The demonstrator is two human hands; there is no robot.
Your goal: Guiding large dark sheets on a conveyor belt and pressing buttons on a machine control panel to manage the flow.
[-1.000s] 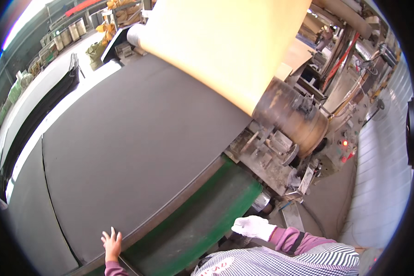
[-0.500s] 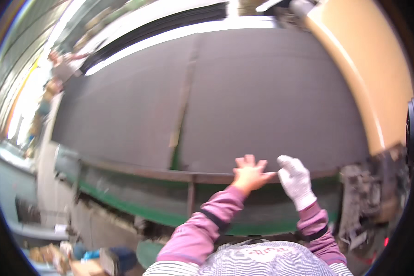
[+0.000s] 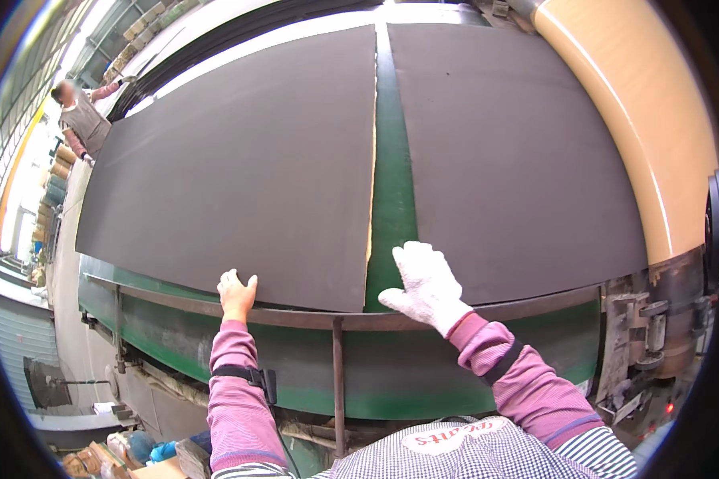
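Two large dark grey flat sheets lie side by side on a green belt (image 3: 390, 160). My bare left hand (image 3: 236, 297) rests over the near edge of the left sheet (image 3: 232, 176), thumb and fingers apart. Its fingertips touch the top surface. My right hand (image 3: 427, 287), in a white knitted glove, is spread with the thumb out to the left. It hovers or rests at the near corner of the right sheet (image 3: 527, 152), partly over the green strip between the sheets; contact cannot be made out.
A metal rail (image 3: 295, 307) runs along the near side. A big tan roller (image 3: 623, 104) stands at the right, above metal machine parts (image 3: 639, 335). Another person (image 3: 84, 124) stands at the far left end. Boxes and bags (image 3: 120, 455) lie at lower left.
The green gap between the sheets has widened. My hands, close together before, have parted: the left has gone well to the left, the right slightly left. The view has shifted and sharpened.
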